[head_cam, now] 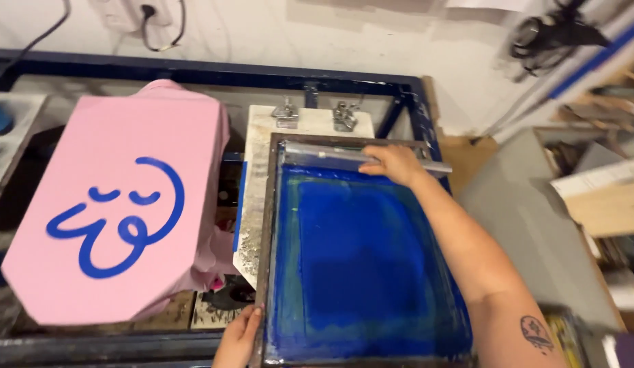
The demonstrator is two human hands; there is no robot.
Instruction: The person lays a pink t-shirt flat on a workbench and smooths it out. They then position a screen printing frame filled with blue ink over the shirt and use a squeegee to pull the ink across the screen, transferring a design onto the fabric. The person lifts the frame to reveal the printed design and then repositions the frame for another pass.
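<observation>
- Step in hand, as I judge it: the ink pass on the print screen (361, 259). The squeegee (344, 158) lies at the far end of the screen, so the stroke seems at its start or its end; I cannot tell which.
- Right hand (393, 163): fingers closed over the squeegee handle, near its right end, gripping it from above.
- Left hand (238, 337): rests on the near left corner of the screen frame (266, 225), fingers flat along the edge; it seems to steady the frame, not a full grip.
- The screen lies flat in front of the person, right of the pink shirt (119, 204), w/ blue ink spread over almost all the mesh.
- Next move, in my opinion, needs even pressure on the squeegee and a straight pull along the mesh, while the left hand keeps the frame from shifting.
- Count: 1 screen, 1 squeegee, 1 pink shirt w/ 1 blue printed figure (119, 221), 2 metal clamps (314, 114) at the far end of the screen.
- The shirt is stretched over a board, just beside the screen on the left, approx. at the same level.
</observation>
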